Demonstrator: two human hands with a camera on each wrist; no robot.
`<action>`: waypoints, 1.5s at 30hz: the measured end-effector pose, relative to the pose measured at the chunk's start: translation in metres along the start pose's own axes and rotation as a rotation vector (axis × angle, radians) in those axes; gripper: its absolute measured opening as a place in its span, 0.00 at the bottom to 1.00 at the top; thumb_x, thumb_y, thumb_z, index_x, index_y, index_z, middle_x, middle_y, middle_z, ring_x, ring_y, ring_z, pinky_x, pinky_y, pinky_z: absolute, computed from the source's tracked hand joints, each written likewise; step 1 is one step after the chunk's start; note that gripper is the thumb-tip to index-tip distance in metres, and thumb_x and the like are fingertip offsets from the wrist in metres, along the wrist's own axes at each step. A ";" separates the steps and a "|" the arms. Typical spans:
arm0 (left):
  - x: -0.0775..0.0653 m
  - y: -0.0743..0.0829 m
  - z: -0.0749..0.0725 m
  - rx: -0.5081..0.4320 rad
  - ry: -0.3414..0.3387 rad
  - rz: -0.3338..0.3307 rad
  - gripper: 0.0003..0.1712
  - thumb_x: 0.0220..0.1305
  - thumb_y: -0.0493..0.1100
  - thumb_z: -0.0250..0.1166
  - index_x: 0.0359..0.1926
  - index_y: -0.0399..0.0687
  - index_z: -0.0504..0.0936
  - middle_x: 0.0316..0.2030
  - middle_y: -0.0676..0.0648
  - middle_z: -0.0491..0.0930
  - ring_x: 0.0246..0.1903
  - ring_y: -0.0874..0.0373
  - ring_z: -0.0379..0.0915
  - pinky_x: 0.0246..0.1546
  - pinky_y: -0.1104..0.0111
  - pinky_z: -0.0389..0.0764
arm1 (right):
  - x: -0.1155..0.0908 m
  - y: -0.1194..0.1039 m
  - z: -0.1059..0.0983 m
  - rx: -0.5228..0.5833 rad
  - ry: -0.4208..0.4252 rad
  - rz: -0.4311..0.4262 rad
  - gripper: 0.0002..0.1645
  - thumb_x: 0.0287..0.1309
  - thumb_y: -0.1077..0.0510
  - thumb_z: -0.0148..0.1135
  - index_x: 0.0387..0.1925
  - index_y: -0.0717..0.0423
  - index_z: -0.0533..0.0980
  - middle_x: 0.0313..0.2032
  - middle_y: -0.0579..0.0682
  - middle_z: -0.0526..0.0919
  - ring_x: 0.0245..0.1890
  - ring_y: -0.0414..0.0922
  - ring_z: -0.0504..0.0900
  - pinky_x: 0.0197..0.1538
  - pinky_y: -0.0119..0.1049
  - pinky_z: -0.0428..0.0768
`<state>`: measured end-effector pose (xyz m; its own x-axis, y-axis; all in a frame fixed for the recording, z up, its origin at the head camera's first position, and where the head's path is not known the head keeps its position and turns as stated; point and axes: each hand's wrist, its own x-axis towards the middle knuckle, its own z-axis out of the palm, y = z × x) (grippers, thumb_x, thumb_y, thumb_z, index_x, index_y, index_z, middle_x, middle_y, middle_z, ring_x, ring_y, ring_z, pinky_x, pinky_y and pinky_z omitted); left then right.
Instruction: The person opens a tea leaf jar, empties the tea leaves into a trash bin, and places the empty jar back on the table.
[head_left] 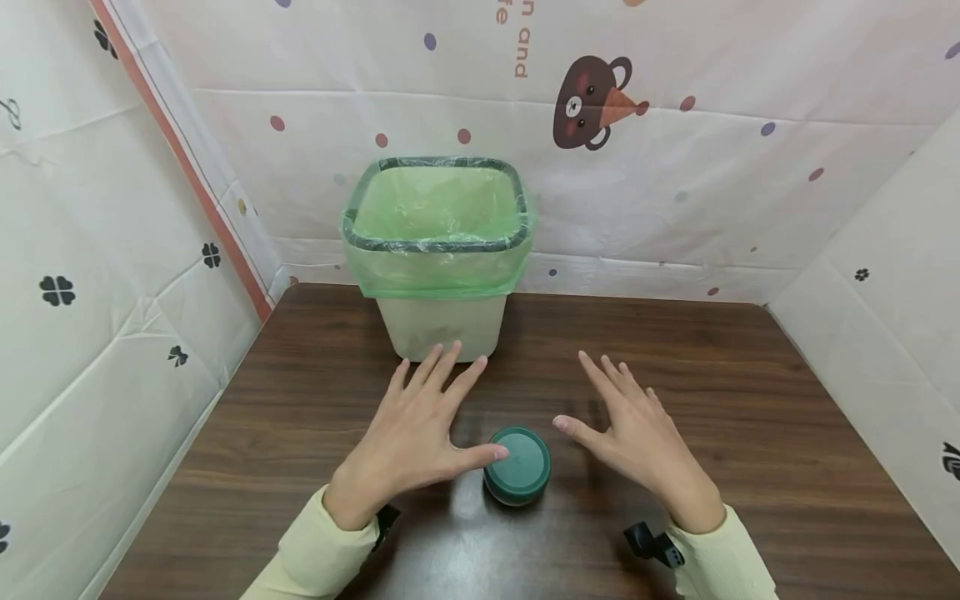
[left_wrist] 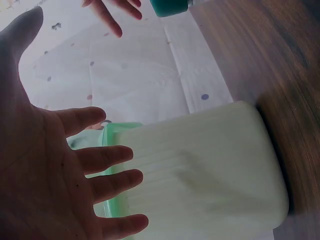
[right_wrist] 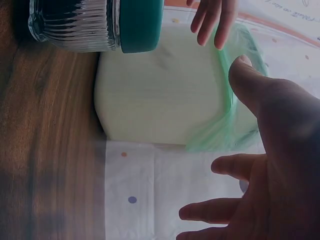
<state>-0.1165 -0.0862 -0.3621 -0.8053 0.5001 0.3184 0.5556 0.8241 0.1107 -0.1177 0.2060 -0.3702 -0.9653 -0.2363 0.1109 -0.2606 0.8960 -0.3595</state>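
Observation:
A small jar point(head_left: 517, 467) with a green lid stands upright on the table between the two hands; its ribbed clear glass side point(right_wrist: 75, 22) shows in the right wrist view. My left hand point(head_left: 412, 437) hovers with fingers spread, its thumb overlapping the lid's left edge in the head view; whether it touches cannot be told. To the jar's right, my right hand point(head_left: 641, 433) hangs over the table with fingers extended, holding nothing. Beyond the left fingertips stands a pale trash bin point(head_left: 442, 321), lined with a translucent green bag point(head_left: 435, 271) folded over its dark rim.
The brown wood-grain table point(head_left: 675, 358) has its back edge against a white patterned cloth point(head_left: 712, 183) with dots and a bear. More cloth point(head_left: 112, 358) hangs at the left and right sides. The bin sits near the back edge, left of centre.

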 end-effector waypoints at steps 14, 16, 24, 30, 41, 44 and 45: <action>0.000 0.006 0.004 -0.022 0.010 0.035 0.55 0.47 0.85 0.39 0.71 0.63 0.51 0.69 0.46 0.50 0.66 0.49 0.44 0.58 0.38 0.54 | -0.005 0.001 0.004 -0.020 -0.031 -0.023 0.52 0.48 0.20 0.46 0.71 0.31 0.43 0.67 0.60 0.54 0.65 0.59 0.49 0.55 0.73 0.54; 0.000 0.008 0.005 -0.019 0.016 0.034 0.55 0.46 0.85 0.39 0.71 0.64 0.52 0.69 0.47 0.51 0.66 0.51 0.43 0.58 0.39 0.55 | -0.005 0.001 0.004 -0.018 -0.033 -0.026 0.52 0.49 0.21 0.47 0.71 0.31 0.43 0.67 0.60 0.55 0.65 0.59 0.49 0.55 0.73 0.54; 0.001 0.012 0.005 -0.025 0.003 0.046 0.54 0.47 0.85 0.39 0.71 0.67 0.47 0.69 0.47 0.51 0.66 0.50 0.44 0.58 0.39 0.56 | -0.007 0.000 0.006 -0.022 -0.031 -0.037 0.53 0.48 0.20 0.45 0.71 0.32 0.44 0.67 0.60 0.55 0.65 0.59 0.51 0.54 0.73 0.56; 0.000 0.013 0.005 -0.038 -0.010 0.053 0.54 0.47 0.85 0.38 0.71 0.68 0.45 0.69 0.47 0.51 0.66 0.50 0.45 0.58 0.39 0.57 | -0.008 0.000 0.007 -0.019 -0.031 -0.059 0.53 0.48 0.20 0.46 0.71 0.34 0.46 0.67 0.61 0.56 0.64 0.60 0.53 0.55 0.71 0.58; -0.001 0.015 0.005 -0.048 -0.002 0.070 0.56 0.45 0.86 0.39 0.71 0.66 0.49 0.69 0.48 0.52 0.64 0.50 0.49 0.57 0.42 0.59 | -0.012 0.002 0.010 -0.024 -0.038 -0.073 0.52 0.48 0.20 0.47 0.71 0.35 0.48 0.66 0.62 0.59 0.62 0.61 0.57 0.54 0.71 0.60; 0.000 0.015 0.006 -0.060 -0.015 0.078 0.56 0.45 0.86 0.40 0.71 0.65 0.50 0.69 0.48 0.52 0.64 0.50 0.49 0.57 0.42 0.59 | -0.013 0.002 0.011 -0.025 -0.041 -0.075 0.53 0.48 0.20 0.47 0.71 0.36 0.49 0.65 0.62 0.59 0.62 0.61 0.58 0.54 0.70 0.60; 0.000 0.016 0.006 -0.063 -0.020 0.079 0.56 0.45 0.86 0.40 0.71 0.64 0.50 0.69 0.48 0.52 0.64 0.51 0.49 0.57 0.42 0.59 | -0.013 0.002 0.012 -0.026 -0.042 -0.077 0.53 0.48 0.20 0.47 0.71 0.36 0.50 0.65 0.62 0.59 0.62 0.60 0.58 0.54 0.70 0.60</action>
<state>-0.1088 -0.0717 -0.3661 -0.7620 0.5689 0.3095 0.6291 0.7636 0.1454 -0.1060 0.2066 -0.3831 -0.9425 -0.3197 0.0976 -0.3337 0.8841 -0.3272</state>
